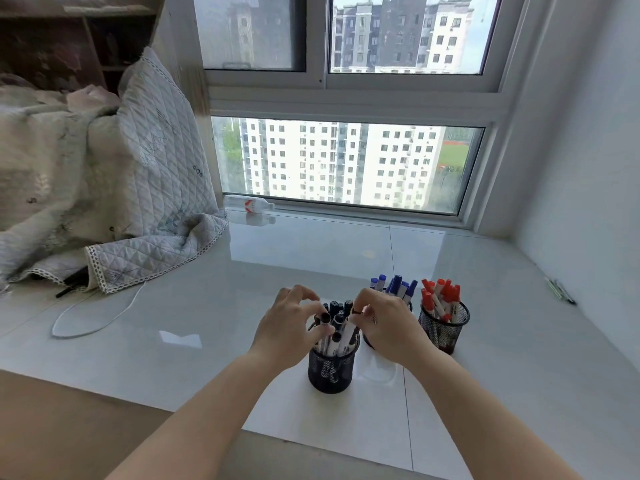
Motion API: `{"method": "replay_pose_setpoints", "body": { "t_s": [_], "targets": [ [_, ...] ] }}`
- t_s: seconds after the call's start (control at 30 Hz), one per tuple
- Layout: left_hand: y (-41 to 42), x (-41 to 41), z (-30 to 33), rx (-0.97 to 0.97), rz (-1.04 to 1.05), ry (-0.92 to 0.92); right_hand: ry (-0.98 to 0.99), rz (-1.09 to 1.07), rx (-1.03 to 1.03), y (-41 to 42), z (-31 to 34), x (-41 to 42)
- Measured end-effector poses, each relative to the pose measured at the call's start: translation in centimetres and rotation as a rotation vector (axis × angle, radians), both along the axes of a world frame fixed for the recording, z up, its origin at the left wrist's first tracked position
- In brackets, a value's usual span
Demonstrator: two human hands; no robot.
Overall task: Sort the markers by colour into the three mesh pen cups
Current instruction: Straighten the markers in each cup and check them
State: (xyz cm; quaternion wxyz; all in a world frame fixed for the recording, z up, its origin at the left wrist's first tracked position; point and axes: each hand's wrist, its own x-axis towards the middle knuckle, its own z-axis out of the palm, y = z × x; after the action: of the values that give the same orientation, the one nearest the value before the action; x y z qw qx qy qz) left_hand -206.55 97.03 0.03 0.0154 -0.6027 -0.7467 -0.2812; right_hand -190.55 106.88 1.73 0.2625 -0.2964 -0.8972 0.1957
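Note:
Three black mesh pen cups stand on the white sill. The nearest cup (330, 370) holds several black-capped markers (337, 315). Behind it to the right, a second cup (367, 341), mostly hidden by my right hand, holds blue-capped markers (398, 287). The right cup (445, 329) holds red-capped markers (441, 296). My left hand (289, 325) pinches a black-capped marker (326, 320) at the top of the nearest cup. My right hand (384, 325) has its fingertips on another black marker (348, 332) in the same cup.
A quilted grey blanket (138, 188) spills over the sill's left side, with a white cable (90, 323) looping in front of it. A plastic bottle (249, 204) lies by the window. A small pen-like object (561, 291) rests near the right wall.

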Motion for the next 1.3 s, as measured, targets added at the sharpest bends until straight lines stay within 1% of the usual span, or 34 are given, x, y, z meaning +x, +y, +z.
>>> {"method": "replay_pose_setpoints", "body": {
  "t_s": [0.1,0.2,0.27,0.37,0.43,0.53,0.57,0.63,0.7,0.77,0.83,0.9,1.03,1.1,1.13,1.17,1.2,1.27,1.3],
  "targets": [
    [-0.2,-0.1,1.8,0.120,0.015,-0.095,0.094,-0.036,-0.055,0.1,0.9,0.1],
    [-0.6,-0.2,3.3,0.205,0.049,-0.177,0.264,-0.076,-0.084,0.3,1.4,0.3],
    [-0.9,-0.4,3.7,0.300,0.096,-0.256,0.354,-0.110,-0.097,0.6,1.7,0.6],
    [-1.2,-0.8,3.5,0.466,0.177,-0.429,0.515,-0.180,-0.167,1.1,1.7,1.1],
    [-1.4,-1.1,3.1,0.524,0.248,-0.563,0.637,-0.249,-0.256,1.4,1.4,1.3],
    [-1.3,-1.6,2.6,0.606,0.395,-0.797,0.838,-0.315,-0.483,1.7,1.3,1.5],
    [-1.3,-1.7,2.5,0.633,0.432,-0.917,0.913,-0.325,-0.585,1.7,1.3,1.5],
    [-1.3,-1.9,2.1,0.665,0.463,-1.211,1.100,-0.327,-0.854,1.5,1.4,1.5],
    [-1.3,-1.8,1.6,0.646,0.445,-1.464,1.273,-0.319,-1.160,0.9,1.4,1.1],
    [-1.3,-1.5,1.1,0.606,0.387,-1.650,1.366,-0.318,-1.405,0.1,1.3,0.7],
    [-1.2,-1.0,0.6,0.576,0.303,-1.793,1.389,-0.319,-1.549,-0.6,1.1,0.4],
    [-1.2,-0.7,0.2,0.539,0.202,-1.888,1.379,-0.308,-1.624,-1.1,0.8,0.1],
    [-0.9,-0.3,-0.1,0.435,0.002,-1.945,1.340,-0.259,-1.731,-1.8,0.4,-0.5],
    [-0.8,0.0,-0.1,0.417,-0.045,-1.926,1.288,-0.229,-1.739,-2.1,0.5,-0.7],
    [-0.8,0.2,0.0,0.404,-0.048,-1.885,1.259,-0.208,-1.724,-2.3,0.5,-0.7],
    [-0.8,0.3,-0.1,0.386,-0.036,-1.805,1.236,-0.185,-1.696,-2.4,0.5,-0.7],
    [-0.8,0.5,-0.1,0.366,-0.013,-1.683,1.214,-0.164,-1.659,-2.5,0.5,-0.7],
    [-1.0,0.7,-0.5,0.334,0.054,-1.337,1.136,-0.150,-1.543,-2.5,0.5,-0.6],
    [-1.1,0.8,-0.8,0.322,0.079,-1.147,1.052,-0.174,-1.426,-2.5,0.4,-0.5]
  ]
}}
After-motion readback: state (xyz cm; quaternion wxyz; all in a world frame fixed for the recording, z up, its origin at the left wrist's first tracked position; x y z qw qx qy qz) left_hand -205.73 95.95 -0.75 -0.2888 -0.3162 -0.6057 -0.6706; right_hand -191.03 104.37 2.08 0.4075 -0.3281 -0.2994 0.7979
